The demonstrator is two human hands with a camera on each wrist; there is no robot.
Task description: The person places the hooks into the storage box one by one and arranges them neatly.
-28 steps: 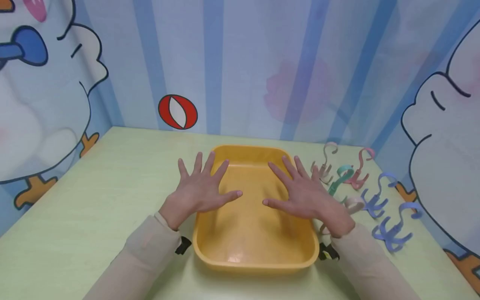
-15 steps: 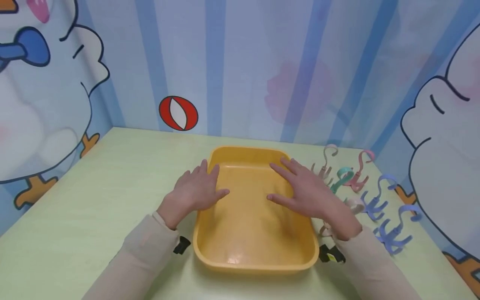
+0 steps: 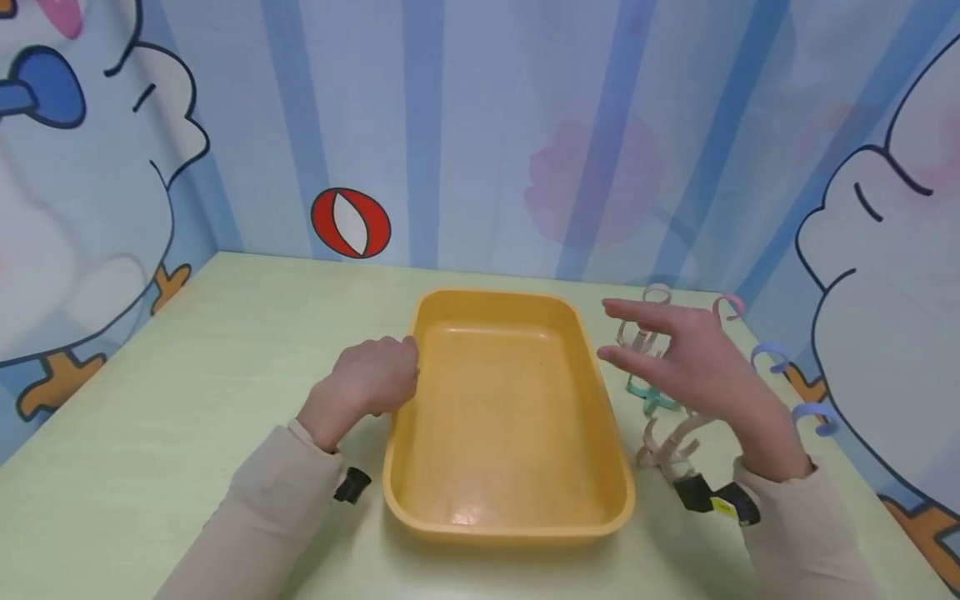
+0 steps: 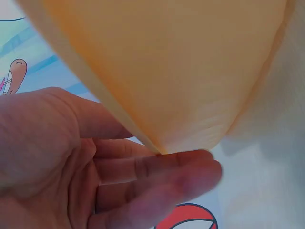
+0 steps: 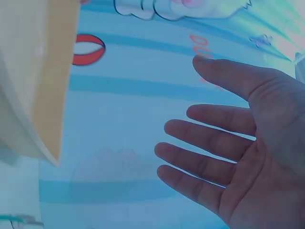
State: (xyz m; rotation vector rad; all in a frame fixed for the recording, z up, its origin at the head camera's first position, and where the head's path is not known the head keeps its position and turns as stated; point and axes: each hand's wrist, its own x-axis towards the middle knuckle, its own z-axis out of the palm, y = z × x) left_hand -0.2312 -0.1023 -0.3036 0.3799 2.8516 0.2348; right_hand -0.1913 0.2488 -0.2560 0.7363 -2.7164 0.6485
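A yellow-orange plastic basin [image 3: 510, 531] stands upright on the table. At its left side my left hand [image 3: 365, 379] grips the rim; in the left wrist view the thumb lies over the basin edge [image 4: 102, 81] and the fingers curl beneath it. My right hand [image 3: 693, 358] hovers to the right of the basin, thumb and fingers apart, holding nothing. Under and around it are several pronged plastic hooks: a green hook [image 3: 652, 398], a beige hook [image 3: 663, 454], and another beige hook [image 3: 639, 340]. The hand and forearm partly hide a pink hook [image 3: 729, 304] and two blue hooks [image 3: 819, 415].
The pale green table [image 3: 187, 400] reaches back to a blue striped curtain [image 3: 487, 150] printed with cartoon figures and a red and white ball. Similar curtain sides rise at left and right. A black wrist camera [image 3: 712, 498] hangs below the right wrist.
From spread over the basin, both hands have parted. My left hand has lowered and curled onto the left rim. My right hand has moved right, past the rim, over the hooks.
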